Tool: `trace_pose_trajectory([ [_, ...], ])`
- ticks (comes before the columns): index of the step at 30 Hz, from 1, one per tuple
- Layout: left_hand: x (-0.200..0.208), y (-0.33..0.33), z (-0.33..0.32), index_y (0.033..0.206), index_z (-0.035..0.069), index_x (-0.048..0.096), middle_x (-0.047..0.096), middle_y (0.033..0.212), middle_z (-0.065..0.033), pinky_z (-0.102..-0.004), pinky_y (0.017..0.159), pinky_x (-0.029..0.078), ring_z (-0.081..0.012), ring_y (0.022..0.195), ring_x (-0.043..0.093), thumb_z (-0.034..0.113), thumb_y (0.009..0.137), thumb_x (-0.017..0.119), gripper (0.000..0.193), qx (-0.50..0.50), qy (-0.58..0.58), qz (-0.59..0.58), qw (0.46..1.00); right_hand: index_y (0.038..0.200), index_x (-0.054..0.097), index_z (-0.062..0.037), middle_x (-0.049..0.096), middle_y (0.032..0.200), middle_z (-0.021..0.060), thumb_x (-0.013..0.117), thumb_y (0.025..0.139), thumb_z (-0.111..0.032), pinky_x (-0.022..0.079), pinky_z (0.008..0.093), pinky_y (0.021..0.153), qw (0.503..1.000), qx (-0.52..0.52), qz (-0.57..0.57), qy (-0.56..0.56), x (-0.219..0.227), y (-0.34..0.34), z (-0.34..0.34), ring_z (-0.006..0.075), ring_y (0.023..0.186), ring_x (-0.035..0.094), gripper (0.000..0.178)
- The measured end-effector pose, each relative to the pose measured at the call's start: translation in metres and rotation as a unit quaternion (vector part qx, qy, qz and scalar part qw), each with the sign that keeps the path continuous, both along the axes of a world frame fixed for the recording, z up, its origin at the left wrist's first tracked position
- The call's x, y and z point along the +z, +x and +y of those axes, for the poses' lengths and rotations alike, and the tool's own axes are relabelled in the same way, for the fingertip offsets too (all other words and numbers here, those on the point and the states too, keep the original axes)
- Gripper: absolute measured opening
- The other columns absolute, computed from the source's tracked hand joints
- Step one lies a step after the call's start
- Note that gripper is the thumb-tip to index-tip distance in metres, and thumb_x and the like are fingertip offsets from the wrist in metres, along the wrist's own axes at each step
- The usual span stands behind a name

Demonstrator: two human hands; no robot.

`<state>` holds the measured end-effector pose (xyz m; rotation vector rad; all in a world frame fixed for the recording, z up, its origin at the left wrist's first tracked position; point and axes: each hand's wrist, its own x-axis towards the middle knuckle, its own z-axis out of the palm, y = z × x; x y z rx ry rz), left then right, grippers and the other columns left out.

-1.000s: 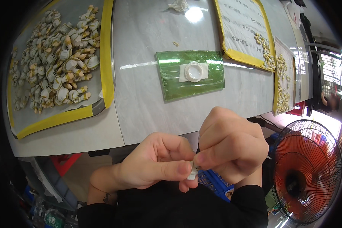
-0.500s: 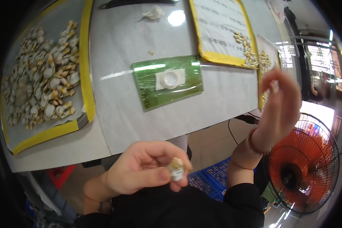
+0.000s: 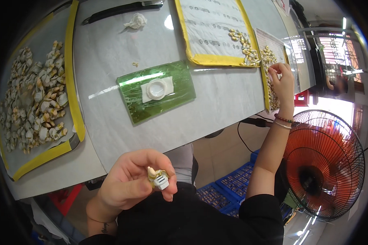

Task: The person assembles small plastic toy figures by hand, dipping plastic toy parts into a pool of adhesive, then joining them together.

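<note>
Left hand (image 3: 129,183) pinches small white part (image 3: 158,179); right hand (image 3: 281,79) touches parts pile (image 3: 270,61).

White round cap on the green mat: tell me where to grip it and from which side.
Grip the white round cap across its raised outer rim, coming straight down from above: it lies flat, open side up, on the green glossy mat, with free space all around.

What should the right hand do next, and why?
Probably pinch one small piece from the pile under its fingertips and bring it back. The right hand is stretched out over that tray's pieces, while the left hand waits near the body holding a small white and yellow part.
</note>
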<state>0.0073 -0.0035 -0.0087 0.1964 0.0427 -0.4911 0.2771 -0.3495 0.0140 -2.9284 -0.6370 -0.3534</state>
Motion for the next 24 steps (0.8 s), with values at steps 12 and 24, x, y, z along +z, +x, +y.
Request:
trace_pose_trajectory([
  [12, 0.005, 0.002, 0.001, 0.101, -0.002, 0.055, 0.061, 0.081, -0.0130, -0.0297, 0.061, 0.049, -0.0202, 0.071, 0.059, 0.030, 0.081, 0.069, 0.040, 0.020, 0.046, 0.017, 0.999, 0.096, 0.054, -0.0001, 0.061, 0.077, 0.0046, 0.052, 0.088, -0.001, 0.044, 0.0204, 0.061, 0.928, 0.111, 0.070, 0.350, 0.029, -0.056, 0.079, 0.0085, 0.070, 0.056, 0.008],
  [24, 0.005, -0.009, 0.014, 0.100, -0.001, 0.055, 0.061, 0.081, -0.0140, -0.0299, 0.061, 0.050, -0.0207, 0.070, 0.060, 0.027, 0.079, 0.072, 0.038, 0.051, 0.051, 0.036, 0.997, 0.091, 0.065, -0.0037, 0.059, 0.078, 0.0086, 0.062, 0.068, 0.008, 0.047, 0.0286, 0.058, 0.916, 0.316, 0.133, 0.206, 0.024, -0.118, 0.199, 0.0221, 0.068, 0.058, 0.027],
])
